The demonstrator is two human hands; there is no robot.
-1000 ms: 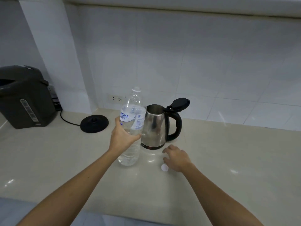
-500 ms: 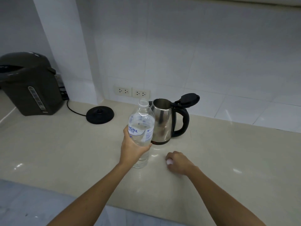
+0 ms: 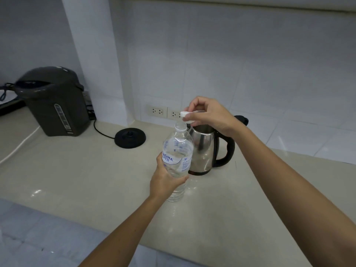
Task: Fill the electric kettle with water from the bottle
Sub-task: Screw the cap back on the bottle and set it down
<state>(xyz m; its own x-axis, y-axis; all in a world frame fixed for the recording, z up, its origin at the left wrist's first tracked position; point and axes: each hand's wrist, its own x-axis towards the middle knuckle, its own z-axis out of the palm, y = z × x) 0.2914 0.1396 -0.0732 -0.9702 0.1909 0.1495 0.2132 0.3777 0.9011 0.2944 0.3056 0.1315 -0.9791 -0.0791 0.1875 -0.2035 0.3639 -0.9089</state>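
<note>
Left hand wrapped around water bottle, right hand pinching white cap just above its neck, steel electric kettle behind

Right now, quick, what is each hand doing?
Left hand: closed around the water bottle, holding it upright.
Right hand: pinching the white cap just above the bottle's open neck.

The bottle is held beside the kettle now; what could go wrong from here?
1. The bottle is uncapped: tilting it could spill water before its mouth is over the kettle.
2. The right hand pinches the cap above the open kettle; it might drop in.
3. The left hand could squeeze water out.
</note>
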